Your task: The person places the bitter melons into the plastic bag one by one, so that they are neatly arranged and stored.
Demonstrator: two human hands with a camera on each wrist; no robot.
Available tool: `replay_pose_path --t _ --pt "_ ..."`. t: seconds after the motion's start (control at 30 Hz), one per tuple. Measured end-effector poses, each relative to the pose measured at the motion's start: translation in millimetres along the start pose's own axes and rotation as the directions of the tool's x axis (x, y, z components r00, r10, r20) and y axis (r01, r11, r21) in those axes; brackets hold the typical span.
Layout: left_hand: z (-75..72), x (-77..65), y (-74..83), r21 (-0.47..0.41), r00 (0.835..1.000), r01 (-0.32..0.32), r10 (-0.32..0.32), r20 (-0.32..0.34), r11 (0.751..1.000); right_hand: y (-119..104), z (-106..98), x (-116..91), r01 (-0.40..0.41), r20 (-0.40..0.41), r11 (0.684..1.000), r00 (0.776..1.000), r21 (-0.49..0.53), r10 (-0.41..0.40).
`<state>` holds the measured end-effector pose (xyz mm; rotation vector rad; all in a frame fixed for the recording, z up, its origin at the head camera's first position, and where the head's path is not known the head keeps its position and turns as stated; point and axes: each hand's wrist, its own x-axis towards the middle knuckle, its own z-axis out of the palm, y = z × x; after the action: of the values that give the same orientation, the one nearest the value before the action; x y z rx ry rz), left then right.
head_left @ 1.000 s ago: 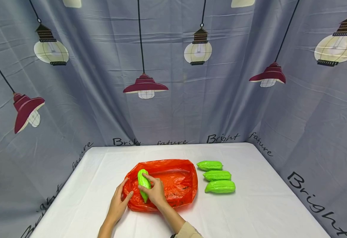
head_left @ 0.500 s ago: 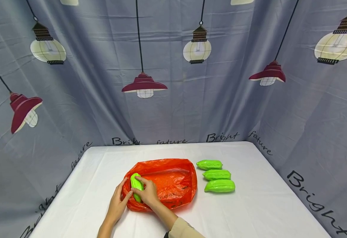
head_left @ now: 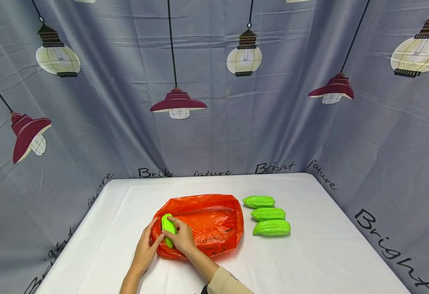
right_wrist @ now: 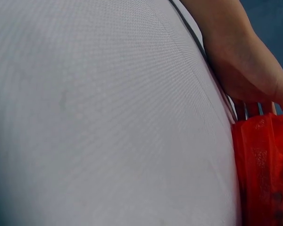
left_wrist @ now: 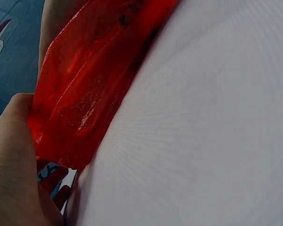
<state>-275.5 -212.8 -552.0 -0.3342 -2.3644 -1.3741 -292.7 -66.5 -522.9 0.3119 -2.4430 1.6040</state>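
A red plastic bag (head_left: 214, 226) lies on the white table with its mouth spread wide. My left hand (head_left: 145, 250) grips the bag's left rim, thumb over the edge and fingers along the outside, as the left wrist view shows of the hand (left_wrist: 12, 160) and the bag (left_wrist: 89, 89). Inside the bag at its left end, my right hand (head_left: 182, 240) pinches a bright green ridged gourd (head_left: 167, 224) between thumb and fingers. The gourd stands lengthwise along the left wall, its middle partly covered by the fingertips. In the right wrist view the red bag (right_wrist: 264, 165) hides the fingertips.
Right of the bag, three similar green gourds (head_left: 271, 228) lie side by side in a column on the white table (head_left: 328, 253). A grey-blue curtain (head_left: 214, 134) with printed lamps hangs round the table's back and sides.
My right hand has carried the gourd left, to the bag's left end beside my left hand, then held about still. The left hand keeps its grip on the rim.
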Motion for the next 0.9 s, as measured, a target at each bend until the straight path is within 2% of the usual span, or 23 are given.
replay_pose_path --t 0.2,0.67,0.9 --pt "0.0 0.4 0.4 -0.001 1.000 0.009 -0.009 0.010 1.000 0.6 -0.9 0.6 -0.018 0.011 1.000 1.000 -0.007 0.018" --pt "-0.4 0.0 -0.2 0.016 1.000 0.023 -0.023 0.006 1.000 -1.5 -3.8 0.4 0.006 0.012 0.999 1.000 0.032 -0.007" --pt "-0.2 0.2 -0.1 0.020 1.000 0.019 -0.019 0.007 1.000 -1.1 -8.8 0.4 -0.004 0.030 0.996 1.000 0.086 0.002"
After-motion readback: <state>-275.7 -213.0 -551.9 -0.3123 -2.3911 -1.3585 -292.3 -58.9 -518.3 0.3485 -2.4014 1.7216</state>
